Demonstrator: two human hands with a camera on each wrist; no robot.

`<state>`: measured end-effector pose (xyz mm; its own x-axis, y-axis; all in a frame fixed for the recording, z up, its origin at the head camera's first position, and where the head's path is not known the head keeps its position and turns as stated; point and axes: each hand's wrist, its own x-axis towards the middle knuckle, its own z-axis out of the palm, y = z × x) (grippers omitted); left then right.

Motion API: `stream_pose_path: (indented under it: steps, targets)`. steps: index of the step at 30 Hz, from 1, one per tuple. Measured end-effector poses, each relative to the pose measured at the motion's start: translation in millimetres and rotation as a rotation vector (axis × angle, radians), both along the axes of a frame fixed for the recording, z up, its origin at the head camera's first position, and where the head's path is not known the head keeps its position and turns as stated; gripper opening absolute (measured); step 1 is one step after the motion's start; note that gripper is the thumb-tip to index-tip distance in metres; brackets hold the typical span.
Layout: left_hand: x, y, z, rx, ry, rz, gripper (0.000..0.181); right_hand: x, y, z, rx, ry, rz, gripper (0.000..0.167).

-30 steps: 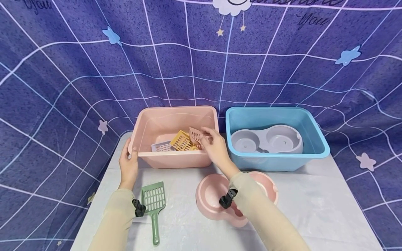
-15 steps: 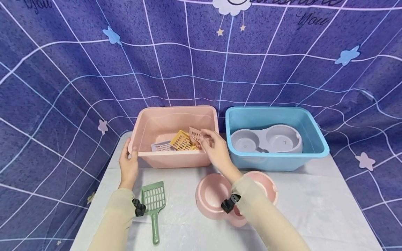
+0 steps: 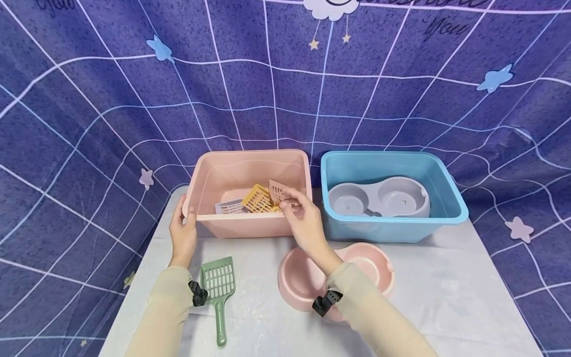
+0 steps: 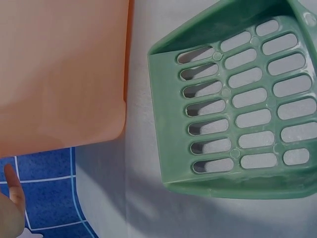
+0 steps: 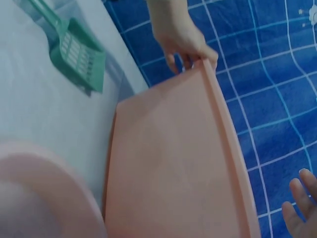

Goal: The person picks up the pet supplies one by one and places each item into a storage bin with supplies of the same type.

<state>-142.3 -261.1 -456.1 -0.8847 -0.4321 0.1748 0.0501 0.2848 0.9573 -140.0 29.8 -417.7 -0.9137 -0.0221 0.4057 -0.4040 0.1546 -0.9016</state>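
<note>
At the left end of the pink tub (image 3: 250,227), my left hand (image 3: 183,235) grips the rim, its fingers curled at the corner; the right wrist view shows this hand (image 5: 181,37) on the tub (image 5: 163,158) too. My right hand (image 3: 307,225) is over the tub's front right corner, thumb and index finger pinched at a small pink slotted scoop (image 3: 275,189), whose handle is mostly hidden. Beside that scoop lie a yellow scoop (image 3: 257,199) and a pale grey one (image 3: 229,207). In the right wrist view, only fingers (image 5: 301,198) of my right hand show.
A blue tub (image 3: 379,230) stands to the right with a grey double bowl (image 3: 399,198) inside. In front, a pink double bowl (image 3: 296,282) is partly under my right forearm. A green scoop (image 3: 218,285) lies near my left forearm. A patterned curtain (image 3: 285,99) hangs behind.
My right hand has shifted slightly left and toward the tub's front rim, its fingers lower at the pink scoop. The scoop has barely moved. My left hand stays on the rim.
</note>
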Motion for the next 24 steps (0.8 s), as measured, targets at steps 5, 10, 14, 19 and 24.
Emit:
stream_pose_path:
  steps: [5, 10, 14, 19, 24]
  targets:
    - [-0.4, 0.6, -0.5, 0.003, 0.005, -0.005, 0.05, 13.7, -6.3, 3.6, -0.036, -0.024, 0.008, 0.028]
    - [-0.4, 0.6, -0.2, 0.006, 0.008, -0.004, 0.05, 27.2, -14.6, 3.3, -0.081, -0.08, 0.037, 0.029]
    - [-0.9, 1.1, 0.4, 0.008, 0.009, 0.001, 0.05, 36.8, -21.3, -0.5, -0.108, -0.111, 0.052, 0.029]
    - [-1.2, 1.7, 0.4, 0.01, 0.012, 0.003, 0.05, 47.9, -30.7, -11.6, -0.117, -0.087, 0.079, 0.029]
    - [-1.6, 1.8, -0.3, 0.006, 0.019, 0.002, 0.05, 59.2, -44.1, -27.7, -0.12, -0.103, 0.107, 0.029]
